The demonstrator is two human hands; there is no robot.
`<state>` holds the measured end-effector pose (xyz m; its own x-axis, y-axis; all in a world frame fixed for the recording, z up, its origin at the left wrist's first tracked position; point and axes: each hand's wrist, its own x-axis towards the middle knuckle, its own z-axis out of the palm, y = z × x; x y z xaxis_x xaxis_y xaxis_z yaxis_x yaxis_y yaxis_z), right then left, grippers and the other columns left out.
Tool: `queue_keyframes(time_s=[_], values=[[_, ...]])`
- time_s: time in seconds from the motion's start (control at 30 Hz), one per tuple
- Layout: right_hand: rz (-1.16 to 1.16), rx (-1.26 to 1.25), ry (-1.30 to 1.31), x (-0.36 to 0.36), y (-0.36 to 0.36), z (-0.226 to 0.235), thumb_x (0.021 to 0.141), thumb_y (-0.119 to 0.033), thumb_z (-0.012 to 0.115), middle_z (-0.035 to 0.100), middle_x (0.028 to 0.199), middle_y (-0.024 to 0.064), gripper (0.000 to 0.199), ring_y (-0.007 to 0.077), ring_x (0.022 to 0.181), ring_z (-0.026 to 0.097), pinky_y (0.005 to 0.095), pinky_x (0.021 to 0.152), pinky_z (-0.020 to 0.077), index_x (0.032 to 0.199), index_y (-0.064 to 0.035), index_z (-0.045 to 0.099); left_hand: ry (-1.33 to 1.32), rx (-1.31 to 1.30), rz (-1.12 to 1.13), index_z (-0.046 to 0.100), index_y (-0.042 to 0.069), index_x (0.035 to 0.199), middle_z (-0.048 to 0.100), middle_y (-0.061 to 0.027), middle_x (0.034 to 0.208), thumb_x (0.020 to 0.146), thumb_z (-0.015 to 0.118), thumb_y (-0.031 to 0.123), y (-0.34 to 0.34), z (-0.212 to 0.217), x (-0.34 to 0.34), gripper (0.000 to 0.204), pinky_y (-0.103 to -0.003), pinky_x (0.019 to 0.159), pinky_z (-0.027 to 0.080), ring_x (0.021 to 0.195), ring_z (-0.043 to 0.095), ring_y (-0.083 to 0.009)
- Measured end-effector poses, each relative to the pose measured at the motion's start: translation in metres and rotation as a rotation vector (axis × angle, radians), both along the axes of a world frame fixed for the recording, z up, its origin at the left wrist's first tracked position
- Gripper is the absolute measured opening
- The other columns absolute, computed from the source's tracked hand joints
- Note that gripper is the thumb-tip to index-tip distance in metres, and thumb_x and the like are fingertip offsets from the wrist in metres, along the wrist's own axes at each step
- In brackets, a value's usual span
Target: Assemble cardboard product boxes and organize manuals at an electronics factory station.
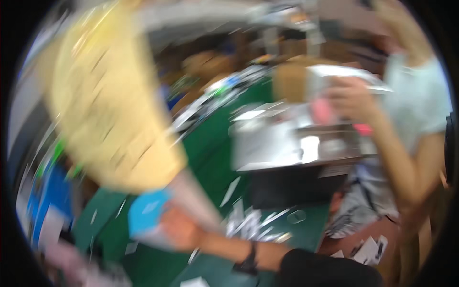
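Observation:
Motion smears most of the head view. My right hand (180,228), with a black band at the wrist, reaches in from the lower right. Its fingers look closed on a blue and white package (149,211), whose exact kind is too blurred to tell. Just beyond this hand rises a large tan-yellow packet (112,105) with dark printed lines and a shiny film near its top. A greyish-white strip (198,198) lies between the packet and my wrist. My left hand cannot be made out.
At the right, a co-worker's hand (351,98) holds a white item (346,74) over a bench with stacked white boxes (267,146). Clear and white scraps (251,222) lie on the green table (205,138). A blue bin (50,198) stands at the left.

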<state>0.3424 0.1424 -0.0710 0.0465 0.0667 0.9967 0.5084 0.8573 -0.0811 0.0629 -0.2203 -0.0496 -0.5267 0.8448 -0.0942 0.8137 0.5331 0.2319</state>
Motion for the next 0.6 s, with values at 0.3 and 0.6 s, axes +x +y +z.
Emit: queue_keyframes(time_s=[0.3, 0.6], values=[[0.088, -0.241, -0.062, 0.017, -0.012, 0.017, 0.089, -0.002, 0.062, 0.065, 0.102, 0.0156, 0.005, 0.039, 0.11, 0.058, 0.0619, 0.111, 0.0348, 0.093, 0.0002, 0.065, 0.454, 0.181, 0.095, 0.056, -0.001, 0.129, 0.062, -0.0297, 0.118, 0.084, 0.075, 0.033, 0.037, 0.029, -0.136, 0.06, -0.052, 0.097, 0.047, 0.109, 0.06, -0.0468], [0.024, -0.231, -0.079, 0.022, -0.018, 0.028, 0.089, -0.004, 0.063, 0.065, 0.102, 0.0158, 0.006, 0.0401, 0.108, 0.059, 0.0617, 0.109, 0.037, 0.093, -0.0017, 0.065, 0.329, 0.714, 0.199, 0.033, -0.008, 0.149, 0.036, -0.0318, 0.152, 0.087, 0.07, 0.057, 0.215, 0.068, -0.208, 0.098, -0.047, 0.116, 0.032, 0.14, 0.039, -0.0425]])
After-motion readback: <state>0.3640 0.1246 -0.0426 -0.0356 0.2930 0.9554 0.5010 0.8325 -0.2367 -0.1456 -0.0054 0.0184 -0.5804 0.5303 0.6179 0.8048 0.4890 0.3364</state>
